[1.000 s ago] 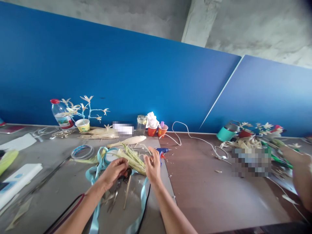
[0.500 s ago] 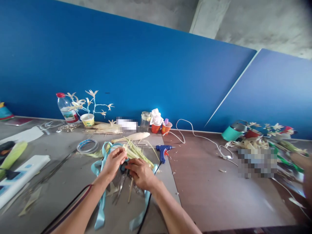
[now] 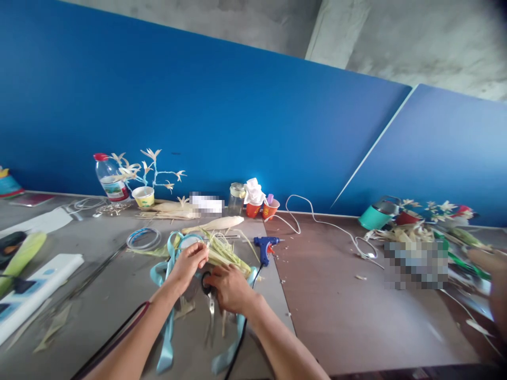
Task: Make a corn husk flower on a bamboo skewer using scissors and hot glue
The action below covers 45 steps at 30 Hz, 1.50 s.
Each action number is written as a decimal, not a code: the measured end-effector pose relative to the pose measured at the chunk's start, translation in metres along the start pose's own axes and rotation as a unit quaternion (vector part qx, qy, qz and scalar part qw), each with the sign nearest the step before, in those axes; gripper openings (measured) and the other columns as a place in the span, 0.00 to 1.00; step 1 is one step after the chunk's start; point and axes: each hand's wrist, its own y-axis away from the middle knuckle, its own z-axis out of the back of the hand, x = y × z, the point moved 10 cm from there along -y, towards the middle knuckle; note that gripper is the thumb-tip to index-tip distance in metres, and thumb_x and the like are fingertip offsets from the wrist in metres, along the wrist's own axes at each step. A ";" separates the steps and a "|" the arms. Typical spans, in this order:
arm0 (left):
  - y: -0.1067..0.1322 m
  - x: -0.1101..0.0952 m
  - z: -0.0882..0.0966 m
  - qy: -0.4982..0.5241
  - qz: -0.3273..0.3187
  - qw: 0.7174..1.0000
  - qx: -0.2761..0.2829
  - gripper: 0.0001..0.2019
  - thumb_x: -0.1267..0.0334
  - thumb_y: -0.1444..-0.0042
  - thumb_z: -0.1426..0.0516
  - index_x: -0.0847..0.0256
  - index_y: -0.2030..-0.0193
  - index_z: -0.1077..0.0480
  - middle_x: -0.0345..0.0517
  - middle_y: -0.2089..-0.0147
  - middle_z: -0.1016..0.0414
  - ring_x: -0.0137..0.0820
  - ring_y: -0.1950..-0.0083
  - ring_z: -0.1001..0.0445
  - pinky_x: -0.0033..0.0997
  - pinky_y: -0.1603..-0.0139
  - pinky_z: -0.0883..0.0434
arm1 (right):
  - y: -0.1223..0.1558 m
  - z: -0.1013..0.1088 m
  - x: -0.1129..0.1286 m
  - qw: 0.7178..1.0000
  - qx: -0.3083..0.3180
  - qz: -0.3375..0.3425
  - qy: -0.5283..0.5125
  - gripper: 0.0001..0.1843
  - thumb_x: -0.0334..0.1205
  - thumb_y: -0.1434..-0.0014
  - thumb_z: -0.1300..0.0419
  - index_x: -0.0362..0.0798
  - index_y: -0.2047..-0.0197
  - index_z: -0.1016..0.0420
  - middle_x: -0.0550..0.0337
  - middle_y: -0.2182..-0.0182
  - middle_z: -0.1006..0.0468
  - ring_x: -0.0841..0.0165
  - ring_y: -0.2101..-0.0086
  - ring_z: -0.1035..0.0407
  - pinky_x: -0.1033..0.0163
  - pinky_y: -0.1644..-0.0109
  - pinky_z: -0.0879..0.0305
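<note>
My left hand is closed in a pinch, with a small pale strip, apparently corn husk, showing at the fingertips. Close beside it, my right hand grips the black handles of a pair of scissors, whose blades hang toward the table. Just behind both hands lie green and yellow corn husks. Light-blue ribbon runs down on either side of the hands, and its roll sits partly hidden behind my left hand.
A blue glue gun lies to the right, its black cord passing my right forearm. Behind stand a husk-flower pot, a bottle, a jar and red cups. A power strip lies left. Another person's hand shows far right.
My right hand has drawn the scissors slightly down and away from my left hand, and the blades have swung to point more straight down. The left hand keeps its pinch.
</note>
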 end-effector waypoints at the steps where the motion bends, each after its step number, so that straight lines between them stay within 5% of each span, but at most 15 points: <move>1: 0.000 0.002 0.000 0.002 0.004 1.000 -0.002 0.10 0.59 0.50 0.41 0.62 0.75 0.34 0.34 0.79 0.38 0.22 0.78 0.45 0.26 0.73 0.45 | 0.002 0.001 0.001 1.000 0.008 0.000 0.002 0.15 0.36 0.45 0.43 0.54 0.54 0.25 0.58 0.62 0.25 0.64 0.61 0.35 0.60 0.57 0.42; 11: -0.002 0.005 -0.001 -0.025 0.012 1.000 0.011 0.12 0.55 0.49 0.41 0.61 0.76 0.34 0.32 0.83 0.42 0.25 0.78 0.41 0.28 0.68 0.38 | 0.004 0.007 0.002 0.999 0.041 0.002 -0.027 0.17 0.32 0.44 0.45 0.56 0.53 0.25 0.59 0.63 0.24 0.63 0.58 0.36 0.60 0.55 0.44; 17: -0.003 0.007 0.003 0.100 0.027 0.995 -0.007 0.13 0.57 0.55 0.37 0.62 0.77 0.34 0.34 0.80 0.38 0.22 0.78 0.40 0.26 0.68 0.35 | 0.005 0.040 -0.002 0.978 -0.075 0.017 -0.194 0.15 0.26 0.45 0.47 0.48 0.57 0.25 0.58 0.64 0.23 0.68 0.60 0.33 0.62 0.50 0.40; 21: -0.002 0.016 0.005 0.187 0.069 0.980 -0.019 0.12 0.58 0.57 0.35 0.63 0.74 0.31 0.37 0.75 0.32 0.24 0.74 0.33 0.25 0.71 0.33 | 0.011 0.052 -0.032 0.917 -0.158 -0.085 -0.355 0.12 0.27 0.46 0.48 0.48 0.62 0.27 0.60 0.66 0.25 0.69 0.63 0.33 0.64 0.56 0.36; 26: 0.003 0.027 -0.016 0.242 0.128 0.961 0.047 0.11 0.62 0.58 0.33 0.62 0.73 0.30 0.41 0.73 0.27 0.28 0.72 0.29 0.29 0.68 0.29 | 0.016 0.030 -0.068 0.769 -0.234 -0.196 -0.562 0.06 0.34 0.47 0.46 0.46 0.65 0.31 0.65 0.76 0.33 0.74 0.75 0.37 0.68 0.69 0.38; 28: 0.007 0.030 -0.024 0.246 0.146 0.956 0.069 0.10 0.63 0.57 0.34 0.62 0.72 0.30 0.40 0.73 0.26 0.28 0.72 0.28 0.31 0.67 0.28 | 0.017 0.021 -0.076 0.746 -0.259 -0.223 -0.571 0.06 0.35 0.48 0.46 0.45 0.65 0.31 0.65 0.76 0.34 0.74 0.76 0.39 0.69 0.70 0.39; 30: 0.009 0.032 -0.026 0.245 0.163 0.953 0.071 0.11 0.63 0.58 0.33 0.61 0.71 0.30 0.39 0.73 0.26 0.28 0.72 0.27 0.32 0.65 0.27 | 0.018 0.020 -0.077 0.764 -0.270 -0.230 -0.539 0.06 0.35 0.47 0.46 0.45 0.65 0.31 0.65 0.76 0.34 0.74 0.75 0.39 0.68 0.69 0.38; 36: 0.011 0.033 -0.010 0.245 0.176 0.953 -0.002 0.12 0.62 0.59 0.33 0.59 0.68 0.29 0.41 0.67 0.22 0.32 0.69 0.24 0.32 0.66 0.26 | 0.017 0.052 -0.044 0.893 -0.285 -0.106 -0.332 0.19 0.31 0.40 0.52 0.49 0.47 0.32 0.53 0.58 0.31 0.67 0.57 0.34 0.61 0.52 0.34; 45: 0.006 0.032 -0.011 0.225 0.129 0.966 -0.005 0.12 0.61 0.62 0.32 0.60 0.72 0.29 0.39 0.70 0.22 0.31 0.70 0.24 0.31 0.64 0.27 | 0.014 0.051 -0.038 0.931 -0.222 -0.079 -0.278 0.30 0.21 0.49 0.53 0.51 0.44 0.34 0.54 0.54 0.33 0.67 0.50 0.35 0.60 0.45 0.36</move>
